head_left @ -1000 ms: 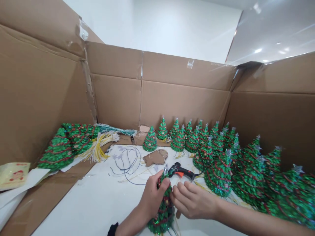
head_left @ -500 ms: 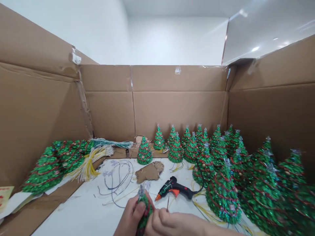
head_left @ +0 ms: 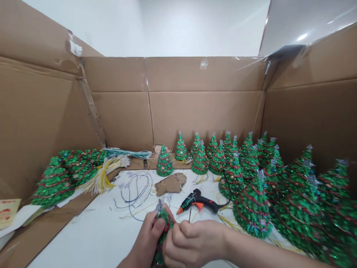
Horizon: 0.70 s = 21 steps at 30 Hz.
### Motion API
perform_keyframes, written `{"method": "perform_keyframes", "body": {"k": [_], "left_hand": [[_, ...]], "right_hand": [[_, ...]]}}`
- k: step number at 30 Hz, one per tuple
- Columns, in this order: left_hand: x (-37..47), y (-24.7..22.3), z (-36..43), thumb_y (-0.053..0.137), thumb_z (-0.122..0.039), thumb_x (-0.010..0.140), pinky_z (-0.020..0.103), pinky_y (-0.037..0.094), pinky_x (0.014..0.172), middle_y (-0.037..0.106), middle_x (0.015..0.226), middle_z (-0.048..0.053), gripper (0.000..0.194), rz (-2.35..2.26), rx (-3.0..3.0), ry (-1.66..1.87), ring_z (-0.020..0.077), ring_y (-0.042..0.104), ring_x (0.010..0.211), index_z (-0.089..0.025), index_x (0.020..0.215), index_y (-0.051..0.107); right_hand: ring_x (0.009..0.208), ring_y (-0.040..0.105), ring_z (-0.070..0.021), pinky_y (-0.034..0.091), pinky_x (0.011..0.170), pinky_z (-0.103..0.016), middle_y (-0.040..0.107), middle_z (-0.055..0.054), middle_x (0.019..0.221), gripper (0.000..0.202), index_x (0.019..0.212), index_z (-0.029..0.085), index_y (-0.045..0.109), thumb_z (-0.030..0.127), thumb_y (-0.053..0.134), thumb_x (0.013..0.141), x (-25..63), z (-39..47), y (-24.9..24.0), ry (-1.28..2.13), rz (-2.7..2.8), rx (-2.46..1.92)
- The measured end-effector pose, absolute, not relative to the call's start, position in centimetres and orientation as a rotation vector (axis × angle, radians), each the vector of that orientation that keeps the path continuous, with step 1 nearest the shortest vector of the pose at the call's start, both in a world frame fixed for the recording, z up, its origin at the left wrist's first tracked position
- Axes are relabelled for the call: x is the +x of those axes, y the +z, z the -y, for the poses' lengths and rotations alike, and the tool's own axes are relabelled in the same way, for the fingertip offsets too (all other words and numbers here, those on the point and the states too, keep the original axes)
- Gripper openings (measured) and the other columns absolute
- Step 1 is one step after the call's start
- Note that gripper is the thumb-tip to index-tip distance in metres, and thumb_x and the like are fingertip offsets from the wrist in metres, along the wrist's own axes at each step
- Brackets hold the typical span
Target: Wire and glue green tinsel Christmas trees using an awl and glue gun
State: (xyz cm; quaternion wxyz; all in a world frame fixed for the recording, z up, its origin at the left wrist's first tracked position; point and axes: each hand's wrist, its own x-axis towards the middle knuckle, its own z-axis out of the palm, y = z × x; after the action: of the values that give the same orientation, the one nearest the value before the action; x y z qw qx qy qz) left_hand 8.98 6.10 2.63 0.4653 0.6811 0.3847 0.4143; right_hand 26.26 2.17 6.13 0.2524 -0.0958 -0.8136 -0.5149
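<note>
My left hand is wrapped round a small green Christmas tree with red trim and a clear star at its tip. Against the tree's right side, my right hand has its fingers curled closed. A thin dark stick pokes up from between the right fingers; its lower end is hidden. Just beyond the hands lies a black glue gun with an orange nozzle and trigger, its tip pointing left. A torn piece of cardboard rests behind the held tree.
Many finished-looking trees crowd the right side and back. More trees lie at the left by bundles of yellow wires and teal wires. Loose dark wire curls on the white board. Cardboard walls enclose the table.
The view has tilted down a little, so the table things sit higher in the picture. Both hands stay on the tree, and more of the right forearm shows.
</note>
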Motion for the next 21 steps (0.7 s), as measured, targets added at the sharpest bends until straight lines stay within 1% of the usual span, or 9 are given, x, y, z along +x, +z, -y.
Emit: {"method": "perform_keyframes", "body": {"k": [4, 10, 13, 15, 17, 18, 19, 21], "left_hand": [[9.0, 3.4, -5.8, 0.042, -0.084, 0.070, 0.037, 0.051, 0.068, 0.061, 0.065, 0.005, 0.069, -0.931, 1.702, 0.987, 0.0230, 0.055, 0.067, -0.018, 0.071, 0.063], [8.9, 2.9, -5.7, 0.045, -0.083, 0.070, 0.038, 0.050, 0.075, 0.065, 0.073, 0.007, 0.069, -0.996, 1.700, 1.022, 0.0247, 0.058, 0.074, -0.018, 0.076, 0.065], [9.0, 2.5, -5.7, 0.044, -0.085, 0.068, 0.038, 0.050, 0.076, 0.066, 0.076, 0.007, 0.072, -1.002, 1.706, 1.054, 0.0255, 0.059, 0.076, -0.017, 0.077, 0.066], [9.2, 2.7, -5.7, 0.043, -0.085, 0.070, 0.037, 0.050, 0.074, 0.066, 0.076, 0.007, 0.071, -0.968, 1.735, 1.070, 0.0253, 0.059, 0.076, -0.018, 0.076, 0.066], [9.4, 3.2, -5.6, 0.041, -0.081, 0.075, 0.036, 0.049, 0.072, 0.065, 0.073, 0.006, 0.067, -0.910, 1.780, 1.055, 0.0237, 0.058, 0.074, -0.019, 0.073, 0.064], [9.5, 3.5, -5.5, 0.038, -0.080, 0.078, 0.034, 0.049, 0.069, 0.063, 0.069, 0.005, 0.066, -0.838, 1.800, 1.018, 0.0222, 0.057, 0.069, -0.019, 0.070, 0.063], [9.6, 3.8, -5.5, 0.036, -0.078, 0.080, 0.033, 0.048, 0.065, 0.061, 0.063, 0.004, 0.065, -0.778, 1.805, 1.013, 0.0206, 0.055, 0.064, -0.019, 0.069, 0.062], [9.8, 4.2, -5.5, 0.039, -0.075, 0.081, 0.032, 0.047, 0.063, 0.059, 0.062, 0.003, 0.062, -0.709, 1.830, 0.971, 0.0195, 0.054, 0.062, -0.018, 0.071, 0.061]], "right_hand": [[0.066, 0.054, -0.0117, 0.038, 0.067, -0.028, 0.061, 0.000, 0.076, 0.017, 0.082, 0.019, 0.064, 0.016, 0.049, 0.088, 26.2, -2.3, 6.0, -1.408, 2.214, -0.250], [0.064, 0.053, -0.0115, 0.037, 0.067, -0.029, 0.061, 0.001, 0.074, 0.017, 0.078, 0.019, 0.064, 0.016, 0.049, 0.087, 26.1, -2.6, 5.5, -1.386, 2.162, -0.243], [0.066, 0.052, -0.0122, 0.036, 0.067, -0.029, 0.061, 0.001, 0.074, 0.020, 0.079, 0.020, 0.065, 0.014, 0.048, 0.088, 25.9, -2.1, 6.2, -1.367, 2.104, -0.293], [0.069, 0.052, -0.0133, 0.036, 0.067, -0.030, 0.060, 0.002, 0.073, 0.024, 0.080, 0.020, 0.065, 0.013, 0.045, 0.090, 25.8, -1.4, 7.4, -1.335, 2.026, -0.381], [0.072, 0.052, -0.0138, 0.036, 0.068, -0.029, 0.061, 0.001, 0.073, 0.028, 0.082, 0.020, 0.065, 0.014, 0.040, 0.094, 26.0, -0.5, 8.6, -1.268, 1.961, -0.531], [0.071, 0.052, -0.0145, 0.036, 0.066, -0.030, 0.062, 0.000, 0.071, 0.031, 0.083, 0.020, 0.063, 0.014, 0.036, 0.096, 26.1, 0.0, 9.0, -1.254, 1.906, -0.566], [0.070, 0.052, -0.0149, 0.037, 0.065, -0.030, 0.062, 0.000, 0.071, 0.031, 0.085, 0.021, 0.061, 0.012, 0.034, 0.097, 26.4, 0.4, 9.3, -1.165, 1.884, -0.659], [0.064, 0.050, -0.0150, 0.036, 0.062, -0.030, 0.061, -0.001, 0.070, 0.024, 0.090, 0.021, 0.056, 0.012, 0.035, 0.097, 26.9, 1.3, 9.0, -0.946, 1.877, -0.788]]}}
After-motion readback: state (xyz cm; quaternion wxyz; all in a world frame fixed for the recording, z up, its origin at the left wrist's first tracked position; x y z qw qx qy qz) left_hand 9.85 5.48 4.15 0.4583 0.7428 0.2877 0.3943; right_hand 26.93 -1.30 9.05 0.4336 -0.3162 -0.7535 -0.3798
